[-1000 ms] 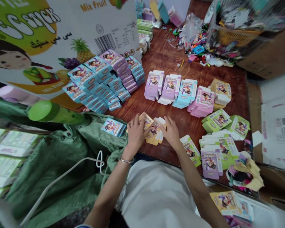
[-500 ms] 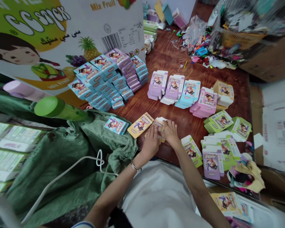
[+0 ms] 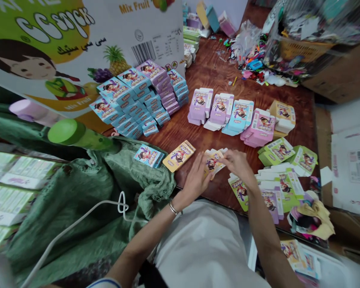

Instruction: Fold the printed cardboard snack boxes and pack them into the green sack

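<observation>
At the near edge of the table (image 3: 216, 141), a yellow carton (image 3: 213, 163) lies low between two hands. The right hand (image 3: 239, 163) is narrowed, its thumb and forefinger apparently pinching the carton's far right corner. The left hand (image 3: 195, 178) lays long, close-set fingers along the left side, thumb toward the near edge; whether it grips or merely steadies cannot be told.

Judged by its look of thin printed card, the carton should be very light, springy at the folds and easily creased; its smooth face may slide under a flat palm. The surest hold is probably at the side edges and flap roots, with fingertips only, since a full squeeze could dent the broad face.

Just right, a green carton (image 3: 239, 192) lies beside the right wrist. To the left, apart from both hands, rests a yellow pack (image 3: 179, 156), with a blue pack (image 3: 148, 156) beyond it on green cloth (image 3: 108, 188). Farther off, carton stacks (image 3: 241, 114) form a row; far left, piled boxes (image 3: 135, 102) stand before a large box (image 3: 156, 24). Far right, trinkets (image 3: 255, 66) lie heaped beside a basket (image 3: 303, 50).
</observation>
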Tool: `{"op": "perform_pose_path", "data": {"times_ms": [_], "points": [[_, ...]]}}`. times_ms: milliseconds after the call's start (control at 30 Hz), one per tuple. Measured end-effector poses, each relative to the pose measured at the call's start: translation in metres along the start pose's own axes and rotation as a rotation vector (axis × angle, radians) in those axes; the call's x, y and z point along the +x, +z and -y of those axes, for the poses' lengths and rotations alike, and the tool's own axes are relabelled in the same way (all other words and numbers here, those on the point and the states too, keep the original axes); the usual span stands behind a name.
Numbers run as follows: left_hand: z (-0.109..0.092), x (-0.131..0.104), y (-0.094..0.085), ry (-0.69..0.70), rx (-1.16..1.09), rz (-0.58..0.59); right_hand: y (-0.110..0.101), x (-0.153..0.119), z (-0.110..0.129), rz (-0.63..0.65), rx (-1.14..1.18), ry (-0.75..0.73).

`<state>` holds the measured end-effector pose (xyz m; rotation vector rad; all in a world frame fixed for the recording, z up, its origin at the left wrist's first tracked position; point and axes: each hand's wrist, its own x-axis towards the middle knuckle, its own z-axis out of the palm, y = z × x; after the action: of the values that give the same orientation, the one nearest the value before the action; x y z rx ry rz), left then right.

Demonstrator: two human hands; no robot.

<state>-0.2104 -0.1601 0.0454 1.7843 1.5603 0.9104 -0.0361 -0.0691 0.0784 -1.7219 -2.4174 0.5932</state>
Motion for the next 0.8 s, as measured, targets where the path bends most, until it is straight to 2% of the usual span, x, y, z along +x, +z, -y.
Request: {"op": "perform_pose_path", "data": {"times_ms": [67,133,167,200,233,300,400,467,533,567,633,700,800], "points": [[-0.016,0.021,-0.018,-0.039,-0.206,0.107,-0.023,-0.014,-0.005,-0.112,0.128,-0.141],[-0.026,0.039,-0.03,-0.091,-0.517,0.422,-0.042,-0.026,0.0,-0.194,0.229,-0.245],[-0.029,0.045,-0.032,-0.135,-0.678,0.552,-0.048,-0.03,0.005,-0.218,0.268,-0.269],[-0.032,0.049,-0.032,-0.191,-0.826,0.634,-0.053,-0.033,0.011,-0.229,0.31,-0.282],[-0.034,0.049,-0.029,-0.258,-0.951,0.664,-0.056,-0.035,0.015,-0.23,0.36,-0.287],[-0.037,0.044,-0.021,-0.394,-1.132,0.644,-0.056,-0.038,0.018,-0.21,0.483,-0.288],[-0.044,0.033,-0.008,-0.513,-1.301,0.684,-0.044,-0.041,0.008,-0.191,0.755,-0.268],[-0.048,0.031,-0.004,-0.541,-1.345,0.651,-0.03,-0.045,0.0,-0.349,0.918,-0.181],[-0.05,0.034,-0.002,-0.548,-1.315,0.527,-0.013,-0.051,-0.001,-0.556,1.004,-0.06],[-0.05,0.036,-0.001,-0.542,-1.269,0.458,-0.005,-0.054,0.001,-0.592,1.019,-0.01],[-0.047,0.041,0.0,-0.486,-1.109,0.33,0.009,-0.062,0.009,-0.534,0.99,0.055],[-0.045,0.044,0.002,-0.371,-0.861,0.195,0.018,-0.069,0.018,-0.496,0.873,0.076],[-0.044,0.043,0.005,-0.159,-0.569,-0.003,0.022,-0.072,0.025,-0.607,0.705,0.051]]}}
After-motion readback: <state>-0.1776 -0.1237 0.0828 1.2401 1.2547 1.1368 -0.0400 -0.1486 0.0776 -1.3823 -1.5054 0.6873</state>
